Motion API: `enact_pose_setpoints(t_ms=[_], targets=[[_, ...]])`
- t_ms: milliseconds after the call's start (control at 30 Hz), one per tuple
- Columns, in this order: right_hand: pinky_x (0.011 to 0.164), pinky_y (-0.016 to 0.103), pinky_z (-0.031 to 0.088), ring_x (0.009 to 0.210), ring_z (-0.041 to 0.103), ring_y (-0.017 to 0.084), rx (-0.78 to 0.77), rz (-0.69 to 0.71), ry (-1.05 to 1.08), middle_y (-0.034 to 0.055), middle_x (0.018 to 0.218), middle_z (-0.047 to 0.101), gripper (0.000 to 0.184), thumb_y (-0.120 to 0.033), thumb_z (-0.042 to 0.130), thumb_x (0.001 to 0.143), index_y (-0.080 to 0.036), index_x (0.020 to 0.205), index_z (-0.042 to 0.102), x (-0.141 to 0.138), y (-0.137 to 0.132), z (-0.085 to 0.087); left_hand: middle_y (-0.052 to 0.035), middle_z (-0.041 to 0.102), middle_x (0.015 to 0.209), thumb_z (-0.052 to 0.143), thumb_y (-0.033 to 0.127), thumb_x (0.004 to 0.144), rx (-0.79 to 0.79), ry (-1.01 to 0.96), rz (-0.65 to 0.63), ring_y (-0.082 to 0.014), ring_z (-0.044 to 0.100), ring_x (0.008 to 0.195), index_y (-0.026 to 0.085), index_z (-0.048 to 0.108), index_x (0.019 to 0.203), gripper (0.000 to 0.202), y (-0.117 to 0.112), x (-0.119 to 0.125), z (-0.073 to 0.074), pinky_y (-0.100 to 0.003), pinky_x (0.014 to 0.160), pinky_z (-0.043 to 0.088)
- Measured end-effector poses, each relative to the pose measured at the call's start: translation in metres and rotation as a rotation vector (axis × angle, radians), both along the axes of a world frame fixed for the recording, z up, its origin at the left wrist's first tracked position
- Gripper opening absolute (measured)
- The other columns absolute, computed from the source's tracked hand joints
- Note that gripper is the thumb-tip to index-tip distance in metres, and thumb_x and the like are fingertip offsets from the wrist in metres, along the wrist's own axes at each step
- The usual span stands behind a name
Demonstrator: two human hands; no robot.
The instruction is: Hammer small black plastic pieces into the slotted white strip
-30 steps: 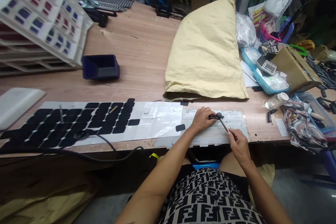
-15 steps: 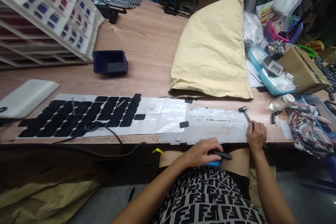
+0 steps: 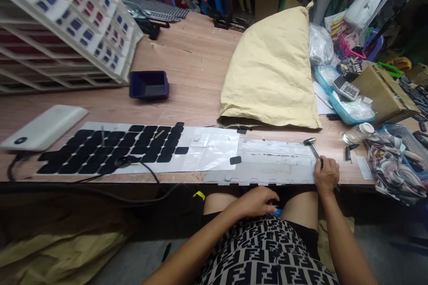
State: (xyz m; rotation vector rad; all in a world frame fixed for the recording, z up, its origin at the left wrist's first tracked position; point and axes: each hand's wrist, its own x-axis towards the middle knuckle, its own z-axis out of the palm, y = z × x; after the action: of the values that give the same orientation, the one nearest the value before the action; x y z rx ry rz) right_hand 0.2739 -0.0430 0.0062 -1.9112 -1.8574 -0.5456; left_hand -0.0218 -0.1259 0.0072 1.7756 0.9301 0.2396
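Observation:
My right hand is closed around the handle of a small hammer at the right end of a clear plastic mat along the table's front edge. The hammer's head points away from me, over the mat. Over my lap, my left hand has its thumb and fingers apart, with nothing visible between them. A blue thing shows just past its thumb; most of it is hidden. To the left lies a white sheet with rows of black rounded pads. Two loose pads lie by the sheet's right edge.
A beige sack lies behind the mat. Further left are a dark purple tray, a white device with a cable, and a white plastic crate. On the right stand a jar, blue baskets and a bundled cloth.
The black pen-like thing in my left hand is out of sight, and that hand's fingers have moved apart. My right hand stays on the hammer. The view has shifted slightly.

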Motion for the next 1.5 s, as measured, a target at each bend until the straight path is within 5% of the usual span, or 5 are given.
enact_pose_setpoints(t_ms=[233, 500, 767, 1167, 1500], targets=[[0.075, 0.033, 0.037, 0.084, 0.052, 0.024, 0.009, 0.001, 0.000, 0.0090, 0.093, 0.067, 0.027, -0.032, 0.050, 0.096, -0.019, 0.104, 0.072, -0.001, 0.000, 0.001, -0.0111, 0.072, 0.103, 0.046, 0.027, 0.098, 0.404, 0.176, 0.726, -0.0246, 0.065, 0.095, 0.018, 0.075, 0.104, 0.031, 0.137, -0.033, 0.043, -0.037, 0.085, 0.051], [0.077, 0.033, 0.037, 0.084, 0.052, 0.024, -0.005, 0.001, 0.014, 0.0083, 0.092, 0.066, 0.026, -0.032, 0.050, 0.097, -0.019, 0.104, 0.072, -0.002, -0.003, 0.001, -0.0168, 0.047, 0.151, 0.055, 0.017, 0.091, 0.697, 0.408, 0.818, -0.0362, 0.045, 0.134, 0.020, 0.049, 0.148, 0.057, 0.235, -0.034, 0.028, -0.049, 0.108, 0.039], [0.078, 0.034, 0.038, 0.085, 0.053, 0.024, -0.039, -0.005, 0.026, 0.0086, 0.094, 0.066, 0.026, -0.032, 0.049, 0.098, -0.020, 0.105, 0.071, -0.004, -0.006, 0.005, -0.0192, 0.063, 0.119, 0.056, 0.025, 0.091, 0.614, 0.499, 0.757, -0.0382, 0.058, 0.116, 0.016, 0.076, 0.102, 0.025, 0.259, -0.015, 0.026, -0.049, 0.097, 0.046], [0.079, 0.035, 0.039, 0.086, 0.052, 0.024, -0.061, -0.008, 0.039, 0.0088, 0.095, 0.065, 0.026, -0.032, 0.050, 0.097, -0.020, 0.107, 0.070, -0.006, -0.008, 0.008, -0.0128, 0.039, 0.160, 0.052, 0.014, 0.085, 0.677, 0.544, 0.734, -0.0370, 0.033, 0.145, 0.015, 0.074, 0.109, 0.032, 0.277, -0.032, 0.016, -0.053, 0.113, 0.035], [0.078, 0.035, 0.037, 0.084, 0.051, 0.024, -0.067, -0.021, 0.037, 0.0083, 0.093, 0.066, 0.025, -0.031, 0.050, 0.097, -0.020, 0.106, 0.070, -0.008, -0.009, 0.006, -0.0123, 0.061, 0.127, 0.059, 0.031, 0.095, 0.580, 0.487, 0.582, -0.0326, 0.052, 0.121, 0.022, 0.073, 0.106, 0.021, 0.239, -0.031, 0.049, -0.046, 0.100, 0.043]])
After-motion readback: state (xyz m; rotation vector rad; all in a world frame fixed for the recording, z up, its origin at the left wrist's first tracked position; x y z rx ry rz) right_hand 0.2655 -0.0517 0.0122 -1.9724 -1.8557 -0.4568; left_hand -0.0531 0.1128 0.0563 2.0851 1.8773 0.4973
